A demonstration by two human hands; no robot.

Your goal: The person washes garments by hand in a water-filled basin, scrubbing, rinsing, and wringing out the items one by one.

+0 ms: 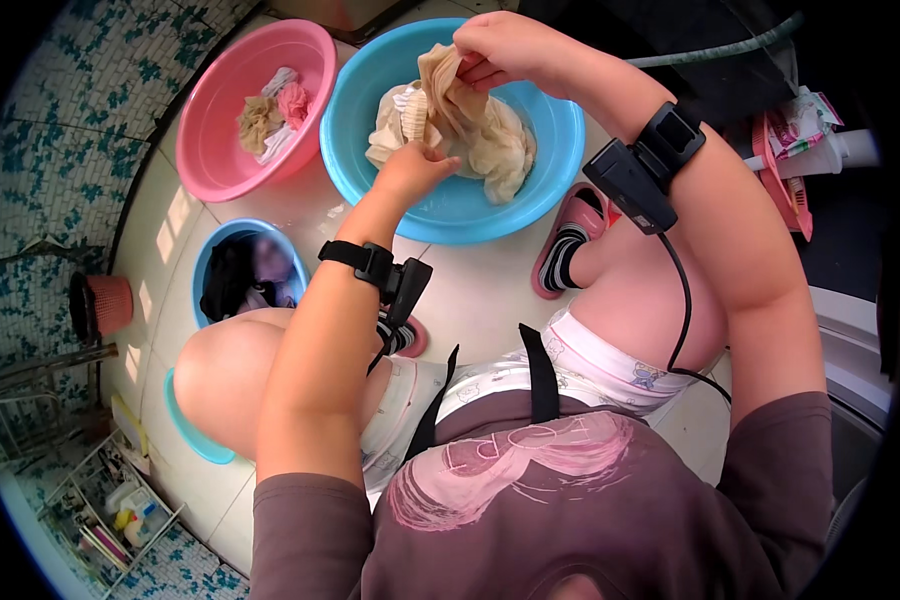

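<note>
A beige cloth garment [450,86] is bunched up in a large blue plastic basin [360,180], and it looks wet. My right hand [506,46] pinches a fold of it and holds it up at the basin's far rim. Lower down, my left hand [412,174] grips what looks like the gathered, elastic edge of the same garment, its fingertips partly hidden by the cloth. More of the beige fabric [506,154] lies in the bottom of the basin, to the right of my left hand.
A pink basin [202,161] with several small cloth pieces [270,120] stands to the left. Nearer is a blue bucket [197,281] holding dark clothes [229,277]. A pink wastebasket [109,304] and a wire rack [109,517] are at far left. A hose [720,51] runs upper right.
</note>
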